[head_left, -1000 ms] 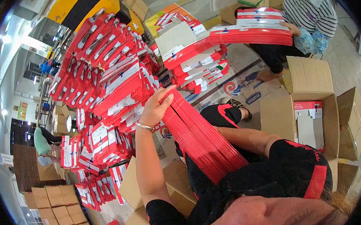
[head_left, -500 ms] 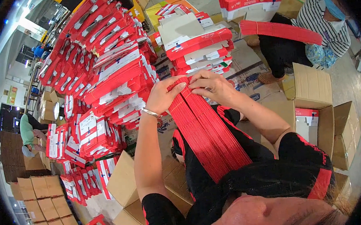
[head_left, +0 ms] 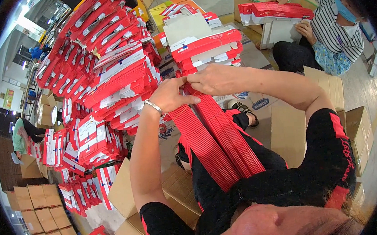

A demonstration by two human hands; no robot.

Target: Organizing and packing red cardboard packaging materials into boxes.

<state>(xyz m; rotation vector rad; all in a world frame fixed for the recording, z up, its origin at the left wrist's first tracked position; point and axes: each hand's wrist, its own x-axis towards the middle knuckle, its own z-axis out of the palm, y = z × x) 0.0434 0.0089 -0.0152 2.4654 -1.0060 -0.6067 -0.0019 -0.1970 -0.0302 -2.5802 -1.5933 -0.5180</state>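
Observation:
Two long bundles of flattened red cartons lie side by side on my lap, a left bundle [head_left: 203, 145] and a right bundle [head_left: 229, 134], with a narrow gap between them. A thin band crosses the far part of the left bundle. My left hand [head_left: 169, 95], with a silver bangle at the wrist, grips the far end of the cartons, its thumb stretched across toward the right bundle. Just beyond that thumb, my right hand [head_left: 210, 79] has its fingers pinched together at the far ends, close to the left fingertips. What the right fingers pinch is hidden.
Tall piles of red and white flattened cartons [head_left: 120, 83] rise at the left, and another stack [head_left: 207, 44] stands ahead. Open cardboard boxes flank me, one at the left [head_left: 126, 189]. At the far right a co-worker [head_left: 335, 24] handles a red carton bundle [head_left: 277, 11].
My right elbow has lifted outward and the right hand has moved left and closed near the left hand. The gap between the bundles has widened. The co-worker's hands and bundles have shifted.

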